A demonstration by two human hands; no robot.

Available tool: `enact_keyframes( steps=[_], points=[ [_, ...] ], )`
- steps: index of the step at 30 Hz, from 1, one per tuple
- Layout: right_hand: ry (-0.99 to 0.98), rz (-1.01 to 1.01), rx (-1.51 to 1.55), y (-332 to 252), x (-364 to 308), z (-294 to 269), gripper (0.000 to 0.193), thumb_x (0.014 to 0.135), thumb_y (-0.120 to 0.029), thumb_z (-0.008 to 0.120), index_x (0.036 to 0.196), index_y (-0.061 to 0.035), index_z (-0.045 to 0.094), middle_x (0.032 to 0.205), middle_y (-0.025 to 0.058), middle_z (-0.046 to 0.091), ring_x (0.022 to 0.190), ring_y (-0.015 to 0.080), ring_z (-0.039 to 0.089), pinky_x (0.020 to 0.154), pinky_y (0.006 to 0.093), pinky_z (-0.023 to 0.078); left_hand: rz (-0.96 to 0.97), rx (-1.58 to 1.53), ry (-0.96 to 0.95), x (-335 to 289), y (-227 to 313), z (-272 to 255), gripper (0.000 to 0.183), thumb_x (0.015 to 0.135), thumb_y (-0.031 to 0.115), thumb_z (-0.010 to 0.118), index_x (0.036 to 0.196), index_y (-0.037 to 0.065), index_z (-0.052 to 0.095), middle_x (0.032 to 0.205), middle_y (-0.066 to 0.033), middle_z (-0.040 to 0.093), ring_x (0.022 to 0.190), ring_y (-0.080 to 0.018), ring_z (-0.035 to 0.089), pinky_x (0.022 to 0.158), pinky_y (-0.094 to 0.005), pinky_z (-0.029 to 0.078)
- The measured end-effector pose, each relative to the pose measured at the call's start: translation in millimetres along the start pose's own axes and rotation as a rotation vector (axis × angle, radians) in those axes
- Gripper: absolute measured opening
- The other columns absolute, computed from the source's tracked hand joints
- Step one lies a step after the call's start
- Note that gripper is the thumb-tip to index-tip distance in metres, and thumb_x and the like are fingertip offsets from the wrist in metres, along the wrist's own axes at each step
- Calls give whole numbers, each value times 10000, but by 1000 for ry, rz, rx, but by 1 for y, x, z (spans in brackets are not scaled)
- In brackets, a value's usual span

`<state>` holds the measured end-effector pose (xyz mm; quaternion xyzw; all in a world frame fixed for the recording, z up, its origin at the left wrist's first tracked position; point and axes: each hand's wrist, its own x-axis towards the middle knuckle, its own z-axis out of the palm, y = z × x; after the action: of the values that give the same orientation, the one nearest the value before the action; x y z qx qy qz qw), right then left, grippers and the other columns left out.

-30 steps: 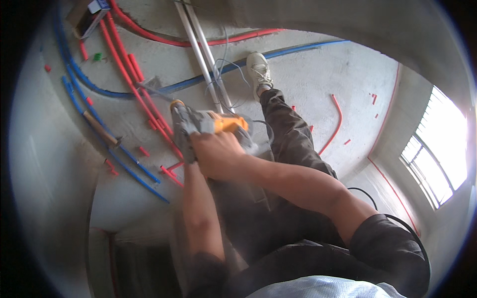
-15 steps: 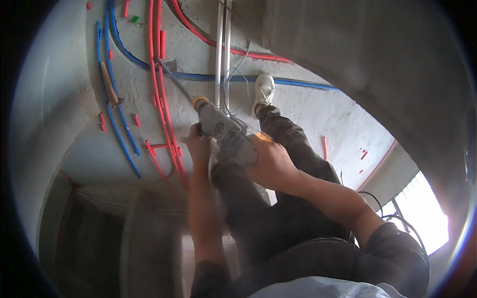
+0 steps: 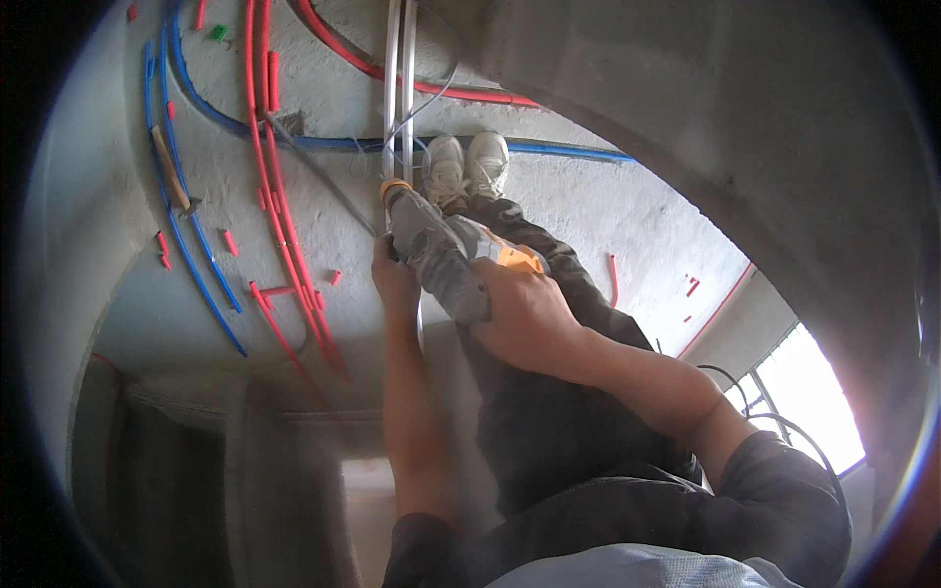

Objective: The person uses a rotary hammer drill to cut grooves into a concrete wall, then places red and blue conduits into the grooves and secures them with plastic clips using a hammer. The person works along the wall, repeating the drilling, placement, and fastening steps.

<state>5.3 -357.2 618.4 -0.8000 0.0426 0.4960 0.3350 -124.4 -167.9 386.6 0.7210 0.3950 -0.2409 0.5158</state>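
Note:
A dusty grey rotary hammer [image 3: 441, 265] with an orange-yellow collar and orange trim is held between my two hands, nose pointing up and left. My right hand [image 3: 529, 318] is wrapped round its rear end. At the front, my left hand [image 3: 396, 279] is closed on a dark side handle under the nose. A long grey chisel bit [image 3: 328, 181] slants from beside the red pipes to my left hand. Its near end appears below the collar; I cannot tell whether it is joined to the tool.
Red pipes [image 3: 274, 186] and blue pipes [image 3: 211, 240] run over the concrete. A wooden-handled hammer [image 3: 171, 171] lies among the blue ones. Two pale metal rails [image 3: 399, 98] and a thin grey cable [image 3: 436, 98] lie ahead of my white shoes [image 3: 487, 165]. A bright window [image 3: 818, 397] is at right.
My rear foot has come forward, so both shoes stand side by side. The chisel bit, earlier in line with the tool's nose, now slants below the collar. The view has shifted, moving the pipes left.

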Motion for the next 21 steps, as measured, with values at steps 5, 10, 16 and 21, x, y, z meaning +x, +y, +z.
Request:
enact_keyframes(
  steps=[5,10,16,21],
  points=[
    [-78,84,29,-3,13,-1,534,854,-235,752,1316,-12,604,1031,250,750,1055,443,722,935,536,560,-3,-14,-32,14,-4,-3,322,884,32,761,1186,-41,673,1063,-155,765,957,-250,737,887,-370,557],
    [-46,117,21,4,13,1,553,855,-232,759,1335,-12,595,1049,258,750,1041,441,730,926,531,569,-19,-186,-163,41,-10,1,333,860,43,817,1146,-27,663,1079,-152,753,981,-257,725,910,-372,547],
    [83,171,42,32,5,-5,603,819,-164,763,1370,-6,574,1032,283,734,1021,479,725,921,550,571,212,251,-252,45,11,36,414,855,43,789,1231,-3,622,1123,-217,745,1079,-396,729,952,-454,552],
    [146,295,288,80,-13,-15,643,846,-151,764,1434,6,559,1088,279,750,1018,446,754,911,519,594,203,501,-303,17,53,73,473,855,150,832,1238,10,592,1179,-300,731,1160,-516,677,958,-554,545]
  ],
)
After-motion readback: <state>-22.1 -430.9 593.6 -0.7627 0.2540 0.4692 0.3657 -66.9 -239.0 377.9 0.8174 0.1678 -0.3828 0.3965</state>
